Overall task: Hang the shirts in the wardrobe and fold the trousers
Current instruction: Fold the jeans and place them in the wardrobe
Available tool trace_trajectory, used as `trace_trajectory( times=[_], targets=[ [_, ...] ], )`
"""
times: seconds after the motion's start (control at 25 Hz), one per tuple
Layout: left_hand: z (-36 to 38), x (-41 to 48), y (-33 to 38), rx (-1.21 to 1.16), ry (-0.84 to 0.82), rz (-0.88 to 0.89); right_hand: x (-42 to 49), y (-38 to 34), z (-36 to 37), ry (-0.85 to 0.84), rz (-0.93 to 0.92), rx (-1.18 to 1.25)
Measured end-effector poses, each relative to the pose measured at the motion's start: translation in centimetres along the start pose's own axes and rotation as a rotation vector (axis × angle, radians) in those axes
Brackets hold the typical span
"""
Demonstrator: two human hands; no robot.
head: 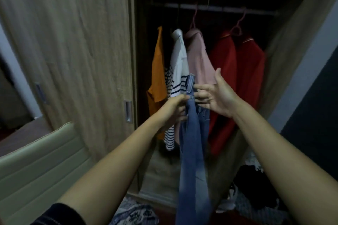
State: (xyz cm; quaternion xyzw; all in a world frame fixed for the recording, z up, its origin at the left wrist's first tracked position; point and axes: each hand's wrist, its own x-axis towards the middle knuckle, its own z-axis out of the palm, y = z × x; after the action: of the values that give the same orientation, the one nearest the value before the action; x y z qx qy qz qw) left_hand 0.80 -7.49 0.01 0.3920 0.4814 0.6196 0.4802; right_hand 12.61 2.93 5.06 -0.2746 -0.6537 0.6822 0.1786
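Note:
A pair of blue jeans [192, 151] hangs long and narrow in front of the open wardrobe [292, 42]. My left hand [174, 108] grips them near the waistband. My right hand [217, 95] is spread open just to the right of the waistband, fingertips close to the denim. Behind, on the rail [219, 8], hang an orange shirt [158, 71], a white shirt with dark stripes [178, 71], a pink shirt [199, 60] and two red shirts [237, 78].
The wardrobe's sliding door [73, 42] with a metal handle [128, 110] stands to the left. A pale padded chair back [42, 166] is at lower left. Dark and patterned clothes [252, 184] lie heaped on the floor at lower right.

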Motion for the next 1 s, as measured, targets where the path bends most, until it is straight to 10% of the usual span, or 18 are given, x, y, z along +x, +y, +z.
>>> trace_trajectory(
  times=[0.52, 0.76, 0.88, 1.0],
  targets=[
    [4.0, 5.0, 3.3, 0.556, 0.332, 0.137, -1.8, 1.4, -3.6, -0.141, -0.084, 0.143],
    [4.1, 3.8, 6.2, 0.288, 0.232, 0.241, -0.3, 6.6, -5.9, 0.687, -0.265, 0.098],
    [3.1, 2.1, 8.2, 0.182, 0.141, 0.297, -0.4, 8.7, -8.0, 0.693, -0.025, 0.121],
    [0.6, 0.9, 10.2, 0.158, 0.170, 0.315, -0.2, 7.1, -8.7, 0.601, -0.172, 0.126]
  ],
)
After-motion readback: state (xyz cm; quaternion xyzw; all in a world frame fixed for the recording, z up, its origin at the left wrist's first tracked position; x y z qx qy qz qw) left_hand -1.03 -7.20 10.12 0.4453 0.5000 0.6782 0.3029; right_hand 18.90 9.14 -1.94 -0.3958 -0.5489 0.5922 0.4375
